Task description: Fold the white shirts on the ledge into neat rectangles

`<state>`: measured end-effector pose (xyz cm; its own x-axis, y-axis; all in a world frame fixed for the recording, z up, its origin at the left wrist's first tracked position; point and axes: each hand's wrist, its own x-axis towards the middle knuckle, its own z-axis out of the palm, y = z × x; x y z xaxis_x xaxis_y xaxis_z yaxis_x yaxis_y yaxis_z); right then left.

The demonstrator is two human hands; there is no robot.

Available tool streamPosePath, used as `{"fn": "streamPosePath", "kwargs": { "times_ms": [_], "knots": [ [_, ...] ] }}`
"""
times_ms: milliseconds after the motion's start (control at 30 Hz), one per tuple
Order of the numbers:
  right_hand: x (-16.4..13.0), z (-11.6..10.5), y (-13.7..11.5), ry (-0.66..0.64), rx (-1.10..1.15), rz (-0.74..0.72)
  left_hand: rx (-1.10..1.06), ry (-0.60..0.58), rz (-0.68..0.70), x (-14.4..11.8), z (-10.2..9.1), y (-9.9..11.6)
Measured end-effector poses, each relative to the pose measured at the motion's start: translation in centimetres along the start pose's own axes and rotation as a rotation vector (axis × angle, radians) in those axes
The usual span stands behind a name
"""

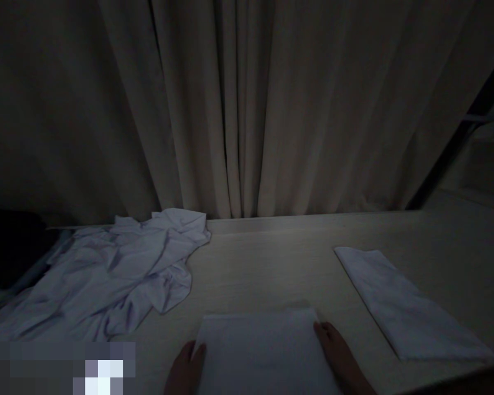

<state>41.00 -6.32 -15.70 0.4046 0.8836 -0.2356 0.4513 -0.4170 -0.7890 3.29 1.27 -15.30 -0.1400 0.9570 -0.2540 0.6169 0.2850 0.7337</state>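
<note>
three white cloths lie on the table (271,258) in dim light. at the far left i see a crumpled sheet (107,274), loose and not flat. near me, in the middle, is the folded cloth (259,351); my left hand (185,373) rests flat at its left edge and my right hand (341,356) flat at its right edge, both holding nothing. at the right a second folded cloth (407,307) lies apart. i judge it is best to press evenly from both sides, so the edges stay matched.
</note>
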Motion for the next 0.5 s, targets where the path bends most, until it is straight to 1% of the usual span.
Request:
{"fn": "streamPosePath", "kwargs": {
  "times_ms": [67,133,167,233,300,333,367,433,500],
  "knots": [
    [1.3,0.5,-0.9,0.040,-0.032,-0.062,-0.052,0.045,0.031,0.2,-0.2,0.7],
    [2.3,0.9,-1.0,0.075,-0.044,-0.148,-0.094,0.093,0.070,0.4,-0.5,1.4],
    [2.7,1.1,-0.9,0.081,-0.055,-0.166,-0.085,0.109,0.081,0.5,-0.5,1.7],
    [3.3,1.4,-0.4,0.082,-0.117,-0.156,0.001,0.103,0.092,0.8,-0.3,2.4],
    [3.7,1.6,0.0,0.099,-0.220,-0.118,0.132,0.091,0.108,1.1,-0.1,2.7],
    [3.7,1.6,0.2,0.121,-0.273,-0.114,0.191,0.117,0.134,1.1,0.0,2.6],
    [3.7,1.6,0.2,0.158,-0.326,-0.132,0.235,0.167,0.187,1.0,0.1,2.4],
    [3.6,1.5,-0.1,0.247,-0.434,-0.230,0.315,0.298,0.355,0.2,0.3,1.1],
    [3.4,1.7,-0.7,0.310,-0.530,-0.362,0.441,0.346,0.618,-1.4,1.0,-0.9]
  ]
}}
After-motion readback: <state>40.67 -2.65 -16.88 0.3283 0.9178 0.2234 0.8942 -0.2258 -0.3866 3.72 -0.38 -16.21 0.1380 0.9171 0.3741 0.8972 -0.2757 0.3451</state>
